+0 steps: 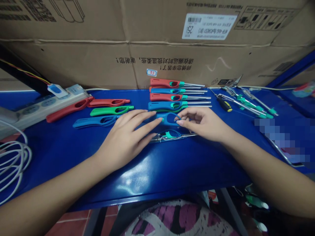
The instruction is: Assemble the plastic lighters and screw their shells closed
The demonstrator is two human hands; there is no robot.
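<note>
Rests left hand (128, 132) spread on blue casing (166, 115), prob steadying it | pinches loop (174, 114) in right hand (201, 123), maybe for control

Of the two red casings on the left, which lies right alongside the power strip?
The leftmost red casing, slanting along the power strip; the other red casing lies nearly level, further right.

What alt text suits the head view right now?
The left hand and right hand work at a blue lighter casing over a blue table. Beyond lie red and blue lighters; other casings left, metal rods with teal parts right.
</note>
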